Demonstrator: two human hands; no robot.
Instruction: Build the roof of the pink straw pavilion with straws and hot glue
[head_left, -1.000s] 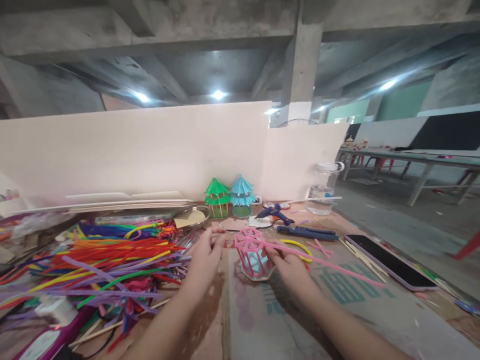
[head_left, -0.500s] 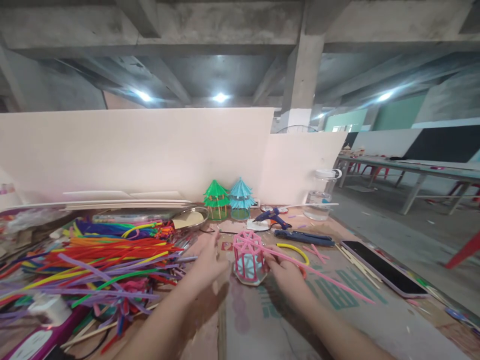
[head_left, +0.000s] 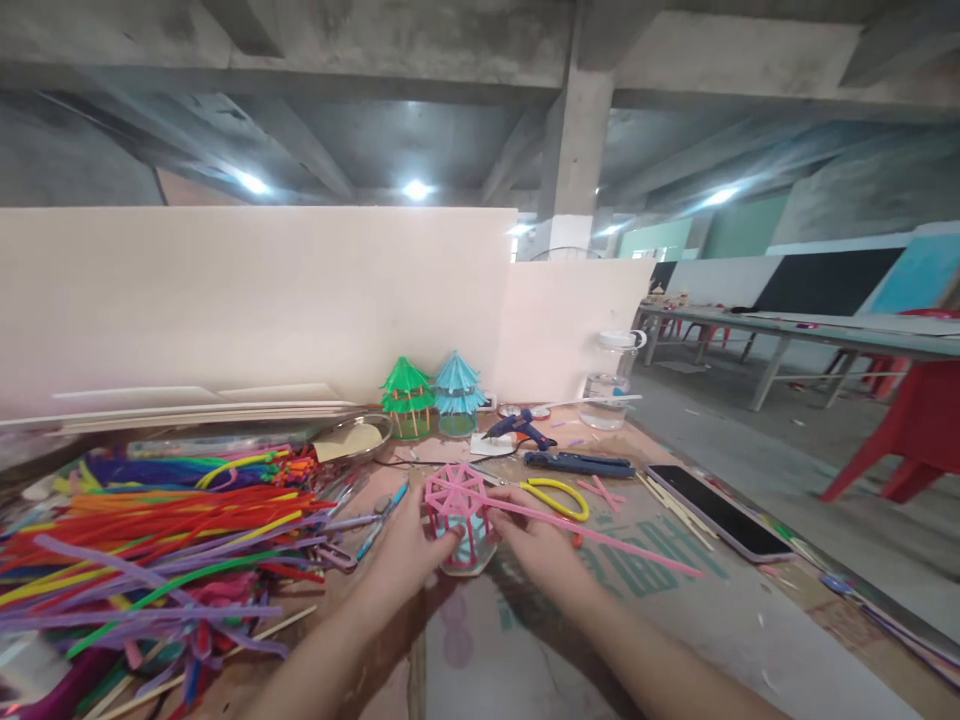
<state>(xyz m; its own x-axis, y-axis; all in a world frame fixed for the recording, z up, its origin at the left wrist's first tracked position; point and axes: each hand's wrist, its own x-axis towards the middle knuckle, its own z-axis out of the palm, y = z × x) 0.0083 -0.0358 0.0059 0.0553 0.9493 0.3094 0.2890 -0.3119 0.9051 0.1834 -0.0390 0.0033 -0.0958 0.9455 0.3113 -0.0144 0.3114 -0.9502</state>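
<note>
A small pink pavilion model (head_left: 457,515) made of pipe cleaners stands on the table in front of me. My left hand (head_left: 409,545) presses against its left side. My right hand (head_left: 536,545) grips its right side and pinches a long pink pipe cleaner (head_left: 622,545) that runs from the model's roof out to the right. A light blue core shows inside the pink frame.
A big heap of coloured pipe cleaners (head_left: 165,540) lies at the left. At the back stand a green pavilion (head_left: 405,385), a blue pavilion (head_left: 456,382), a glue gun (head_left: 517,430), a water jar (head_left: 611,380). Yellow scissors (head_left: 555,495) and a phone (head_left: 716,510) lie right.
My left hand has moved in from the table and now touches the pink model's left side. The view has swung right, so everything sits further left.
</note>
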